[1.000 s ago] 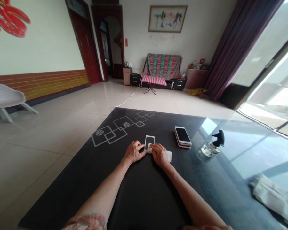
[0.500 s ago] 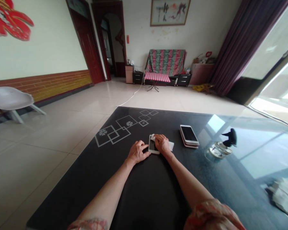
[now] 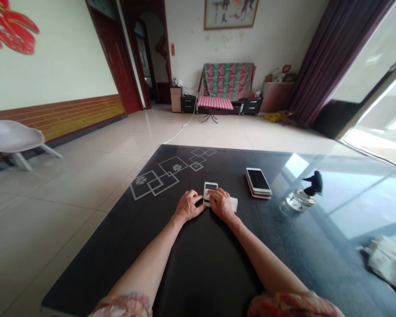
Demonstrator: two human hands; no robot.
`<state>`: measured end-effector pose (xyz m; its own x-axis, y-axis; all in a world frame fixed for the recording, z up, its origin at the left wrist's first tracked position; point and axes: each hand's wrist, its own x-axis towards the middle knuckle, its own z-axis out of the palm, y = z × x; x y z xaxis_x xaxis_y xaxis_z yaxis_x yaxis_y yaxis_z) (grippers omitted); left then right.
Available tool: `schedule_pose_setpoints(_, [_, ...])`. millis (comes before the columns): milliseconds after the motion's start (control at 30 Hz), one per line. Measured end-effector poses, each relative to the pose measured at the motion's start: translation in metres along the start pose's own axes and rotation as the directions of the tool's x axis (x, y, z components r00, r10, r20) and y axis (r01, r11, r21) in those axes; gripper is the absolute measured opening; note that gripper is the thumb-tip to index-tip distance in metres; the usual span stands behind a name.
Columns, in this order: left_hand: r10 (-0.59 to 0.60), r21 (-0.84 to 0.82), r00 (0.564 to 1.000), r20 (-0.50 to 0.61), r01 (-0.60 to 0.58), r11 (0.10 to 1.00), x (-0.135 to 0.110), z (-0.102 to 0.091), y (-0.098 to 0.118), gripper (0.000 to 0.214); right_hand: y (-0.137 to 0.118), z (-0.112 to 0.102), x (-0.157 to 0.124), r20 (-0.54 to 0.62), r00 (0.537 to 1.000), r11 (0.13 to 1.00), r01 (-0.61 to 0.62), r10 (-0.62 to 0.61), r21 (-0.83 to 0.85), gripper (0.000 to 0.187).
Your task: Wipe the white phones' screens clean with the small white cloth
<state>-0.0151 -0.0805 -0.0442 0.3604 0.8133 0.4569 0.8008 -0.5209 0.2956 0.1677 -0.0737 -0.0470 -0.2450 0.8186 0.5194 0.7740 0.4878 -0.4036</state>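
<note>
A white smartphone lies face up on the dark table, its lower right part covered by my right hand. My left hand rests at the phone's left side, with thumb and fingertips gripping its edge near the lower corner. Across the screen, my right hand presses a thin white cloth with its fingers; one end of the cloth sticks out to the right under the palm. To the right lies a small stack of phones, a white-framed smartphone on top.
A clear spray bottle with a black trigger head stands right of the phone stack. Some crumpled whitish cloth lies near the right edge. Pale square patterns mark the black glossy table at the far left. A white chair stands beyond it.
My right hand has slid the cloth slightly down and left over the phone's screen, uncovering the phone's top. My left hand stays at the phone's left edge. The view has tilted slightly downward.
</note>
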Motion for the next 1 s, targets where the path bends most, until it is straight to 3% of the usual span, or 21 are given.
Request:
schedule_pose_setpoints(167, [0.002,0.004,1.000,0.012,-0.002,1.000,0.000,0.000,0.001,0.033,-0.010,-0.008,-0.015,0.081,0.996,0.999,0.040,-0.040,-0.003,0.032])
schedule_pose_setpoints(467, [-0.001,-0.012,1.000,0.008,0.001,1.000,0.000,0.002,-0.001,0.035,0.020,0.012,0.045,0.044,0.998,0.995,-0.045,0.049,-0.084,0.027])
schedule_pose_setpoints(633, [0.000,-0.013,1.000,0.013,0.000,1.000,0.000,0.002,-0.002,0.037,0.024,0.019,0.060,0.023,0.995,0.994,-0.091,0.093,-0.059,0.029])
schedule_pose_setpoints(1000, [-0.017,-0.017,1.000,0.022,0.017,1.000,0.000,-0.003,0.002,0.034,0.009,0.007,0.024,0.049,0.998,0.994,-0.032,0.037,-0.107,0.028])
